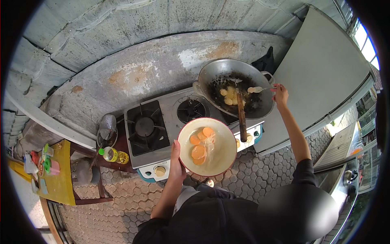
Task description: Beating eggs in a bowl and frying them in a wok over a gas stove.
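My left hand grips the left rim of a cream bowl with a red edge. Several orange slices sit in pale, wet batter at the bowl's left and middle. In my right hand is a spoon, held over the right side of a large metal wok. A pale batter-coated piece rests on the spoon. Several battered pieces lie in the dark oil of the wok. A spatula with a wooden handle leans across the wok's front rim.
The gas stove has black burners at left and middle. A bottle of yellow oil lies or stands left of it, near a metal strainer. A yellow-covered table holds containers. A pale upright panel bounds the right side.
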A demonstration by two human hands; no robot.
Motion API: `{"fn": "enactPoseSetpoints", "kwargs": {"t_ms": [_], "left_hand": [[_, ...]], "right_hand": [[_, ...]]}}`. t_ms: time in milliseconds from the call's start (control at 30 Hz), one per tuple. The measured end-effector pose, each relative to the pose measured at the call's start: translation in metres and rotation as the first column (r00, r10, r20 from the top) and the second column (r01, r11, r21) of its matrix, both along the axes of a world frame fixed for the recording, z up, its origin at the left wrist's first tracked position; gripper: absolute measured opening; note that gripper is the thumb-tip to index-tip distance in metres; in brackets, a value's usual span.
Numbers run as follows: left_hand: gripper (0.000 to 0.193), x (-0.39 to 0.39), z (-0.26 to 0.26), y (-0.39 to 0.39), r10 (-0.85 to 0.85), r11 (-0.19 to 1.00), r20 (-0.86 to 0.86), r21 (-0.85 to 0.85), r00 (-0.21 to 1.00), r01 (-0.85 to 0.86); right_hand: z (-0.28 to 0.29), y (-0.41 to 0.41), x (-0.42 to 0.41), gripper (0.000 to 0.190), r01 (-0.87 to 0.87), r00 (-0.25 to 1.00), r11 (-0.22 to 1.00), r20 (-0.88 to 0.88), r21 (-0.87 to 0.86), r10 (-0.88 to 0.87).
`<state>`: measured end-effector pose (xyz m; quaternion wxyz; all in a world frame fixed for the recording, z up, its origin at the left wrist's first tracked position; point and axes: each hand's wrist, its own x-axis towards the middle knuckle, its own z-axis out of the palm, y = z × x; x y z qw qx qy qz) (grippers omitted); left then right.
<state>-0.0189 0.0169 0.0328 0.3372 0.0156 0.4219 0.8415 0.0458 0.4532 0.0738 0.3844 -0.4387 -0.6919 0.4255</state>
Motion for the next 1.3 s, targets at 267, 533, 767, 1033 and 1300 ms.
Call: {"fn": "enactPoseSetpoints", "kwargs": {"t_ms": [267, 533, 767, 1033, 1300], "left_hand": [[0.057, -0.006, -0.005, -0.034, 0.124, 0.991, -0.008, -0.043, 0.992, -0.124], [0.047, -0.008, -0.010, -0.054, 0.220, 0.975, 0.017, -0.024, 0.975, -0.220], [0.047, -0.005, -0.008, -0.065, 0.222, 0.974, -0.005, -0.044, 0.975, -0.222], [0.049, -0.003, -0.012, -0.068, 0.215, 0.976, 0.008, -0.048, 0.977, -0.214], [0.057, -0.002, -0.022, -0.072, 0.191, 0.973, -0.034, -0.127, 0.981, -0.194]], "right_hand": [[-0.008, -0.007, -0.029, 0.028, -0.201, 0.920, 0.950, 0.378, 0.238, 0.099], [-0.010, -0.012, -0.033, 0.028, -0.285, 0.855, 0.860, 0.517, 0.423, 0.030], [0.003, -0.028, -0.034, 0.028, -0.270, 0.816, 0.911, 0.576, 0.313, 0.044], [0.016, -0.046, -0.029, 0.025, -0.337, 0.751, 0.861, 0.661, 0.381, 0.002], [0.009, -0.036, -0.024, 0.025, -0.373, 0.769, 0.801, 0.640, 0.468, -0.016]]}}
